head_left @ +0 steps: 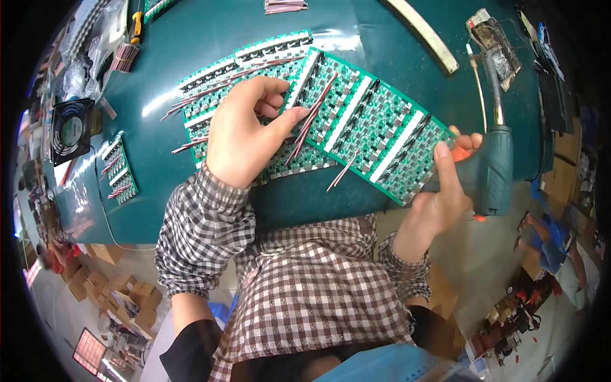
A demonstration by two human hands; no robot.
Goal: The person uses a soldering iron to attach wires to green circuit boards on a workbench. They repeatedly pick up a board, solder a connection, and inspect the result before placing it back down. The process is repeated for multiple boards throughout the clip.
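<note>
The left hand [245, 130] pinches thin red-and-black wire leads [305, 130] between thumb and fingers, resting over a long green circuit-board panel [369, 127]. The right hand [439, 191] has its thumb pressed on the panel's right end, holding it up off the surface, while its fingers are wrapped around the handle of a dark teal soldering gun [490, 172] with an orange trigger; the gun's metal barrel points toward the bench's far edge. The panel slants from the middle of the bench [191, 38] down toward its near right edge, part of it overhanging that edge. Under and behind it, more green board panels [242, 70] lie overlapping in the middle of the bench, wire leads sticking out to their left.

The bench top is glossy dark teal with bright reflections. A smaller board [119, 169] lies near the left edge, beside a black square fan [71, 127]. Clear plastic bags [95, 44] sit at the far left corner, and a small bundle of leads [285, 6] at the far edge. A soldering-iron stand [493, 44] crusted with residue stands at the far right corner.

Below the bench, cardboard boxes [121, 293] crowd the floor on the left. Another person [560, 254], in blue, sits low at the right.
</note>
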